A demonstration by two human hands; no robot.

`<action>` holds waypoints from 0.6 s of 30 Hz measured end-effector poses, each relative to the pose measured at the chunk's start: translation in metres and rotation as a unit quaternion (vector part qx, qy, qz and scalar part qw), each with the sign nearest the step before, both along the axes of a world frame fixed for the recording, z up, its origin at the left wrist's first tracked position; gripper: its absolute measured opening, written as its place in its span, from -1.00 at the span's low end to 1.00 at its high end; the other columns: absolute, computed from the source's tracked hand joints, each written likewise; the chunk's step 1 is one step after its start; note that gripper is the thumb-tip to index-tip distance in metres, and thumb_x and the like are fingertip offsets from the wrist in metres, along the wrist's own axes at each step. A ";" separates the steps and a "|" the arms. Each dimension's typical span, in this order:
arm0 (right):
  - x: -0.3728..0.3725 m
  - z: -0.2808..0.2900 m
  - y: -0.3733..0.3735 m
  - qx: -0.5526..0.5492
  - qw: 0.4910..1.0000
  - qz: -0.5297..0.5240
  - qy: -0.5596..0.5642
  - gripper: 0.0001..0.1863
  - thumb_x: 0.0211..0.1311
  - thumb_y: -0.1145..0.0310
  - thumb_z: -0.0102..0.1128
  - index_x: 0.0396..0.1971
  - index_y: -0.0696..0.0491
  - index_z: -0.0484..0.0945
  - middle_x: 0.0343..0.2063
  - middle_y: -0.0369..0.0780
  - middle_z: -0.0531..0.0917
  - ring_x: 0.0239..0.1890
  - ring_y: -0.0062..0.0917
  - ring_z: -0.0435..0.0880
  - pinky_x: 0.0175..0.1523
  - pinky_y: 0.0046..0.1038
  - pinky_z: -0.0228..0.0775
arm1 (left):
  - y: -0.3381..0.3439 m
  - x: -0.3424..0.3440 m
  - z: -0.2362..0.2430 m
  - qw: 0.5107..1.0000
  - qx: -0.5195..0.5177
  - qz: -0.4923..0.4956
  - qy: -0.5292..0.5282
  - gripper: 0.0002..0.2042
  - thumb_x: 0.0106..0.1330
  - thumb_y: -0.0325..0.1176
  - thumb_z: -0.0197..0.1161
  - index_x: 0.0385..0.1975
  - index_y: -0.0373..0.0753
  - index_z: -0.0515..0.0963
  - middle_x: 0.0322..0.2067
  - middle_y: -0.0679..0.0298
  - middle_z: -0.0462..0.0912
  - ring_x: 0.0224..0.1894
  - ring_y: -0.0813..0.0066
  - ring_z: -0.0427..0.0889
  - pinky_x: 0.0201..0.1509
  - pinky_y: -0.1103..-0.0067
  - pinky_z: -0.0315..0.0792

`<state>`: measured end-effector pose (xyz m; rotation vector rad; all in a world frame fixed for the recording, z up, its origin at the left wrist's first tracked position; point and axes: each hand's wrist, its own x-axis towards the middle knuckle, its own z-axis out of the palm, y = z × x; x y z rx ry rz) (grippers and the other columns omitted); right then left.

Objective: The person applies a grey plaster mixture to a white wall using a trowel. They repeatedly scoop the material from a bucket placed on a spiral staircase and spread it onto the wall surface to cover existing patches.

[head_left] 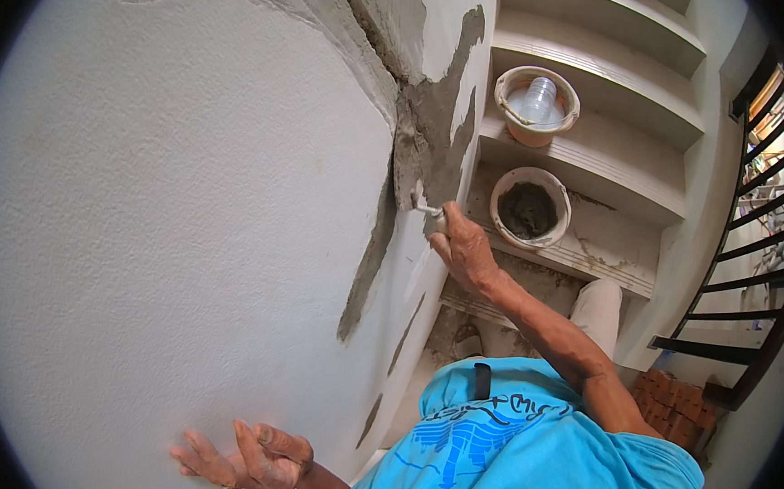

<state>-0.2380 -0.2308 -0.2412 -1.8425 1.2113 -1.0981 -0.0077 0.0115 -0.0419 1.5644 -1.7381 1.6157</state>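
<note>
My right hand (458, 245) is closed round the handle of a trowel (407, 168). The trowel's blade, smeared with mortar, lies against the corner where two white walls meet. Wet grey mortar (437, 120) covers a patch beside the blade, and a strip of it runs down the corner below. Low on the left, my left hand (254, 460) is at the white wall (186, 203), palm turned up, fingers apart and loosely bent, with nothing in it. Whether its back touches the wall is hard to make out.
A bucket of grey mortar (533, 173) stands on a stair step right of my right hand. One step higher, another bucket (518, 131) holds cloudy liquid and a clear plastic container (539, 99). A dark railing (721, 351) and reddish-brown bricks (672, 405) are at the right.
</note>
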 end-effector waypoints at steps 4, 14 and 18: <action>-0.014 -0.014 0.015 0.026 0.999 0.029 0.024 -0.71 0.26 0.44 0.17 -0.12 0.15 0.29 -0.50 0.09 0.54 -0.39 0.06 0.61 -0.26 -0.07 0.40 | 0.001 0.002 0.002 1.000 -0.003 0.008 -0.006 -0.80 0.49 -0.41 0.06 -0.02 -0.20 0.58 0.26 -0.20 0.48 0.49 -0.14 0.25 0.58 -0.19 -0.11; 0.004 0.004 0.001 0.028 0.999 0.017 -0.012 -0.68 0.26 0.41 0.20 -0.16 0.13 0.24 -0.47 0.12 0.56 -0.32 0.14 0.61 -0.22 0.01 0.39 | -0.001 0.001 -0.001 1.000 -0.010 -0.002 0.005 -0.82 0.53 -0.38 0.05 -0.08 -0.22 0.60 0.22 -0.20 0.51 0.46 -0.18 0.30 0.57 -0.20 -0.07; -0.009 -0.030 0.026 0.039 0.998 0.031 0.035 -0.66 0.25 0.39 0.21 -0.15 0.12 0.24 -0.44 0.12 0.58 -0.29 0.15 0.61 -0.18 0.03 0.40 | -0.001 -0.004 -0.001 1.000 -0.020 0.014 0.018 -0.83 0.53 -0.38 0.06 -0.09 -0.21 0.61 0.23 -0.19 0.51 0.46 -0.17 0.30 0.56 -0.19 -0.06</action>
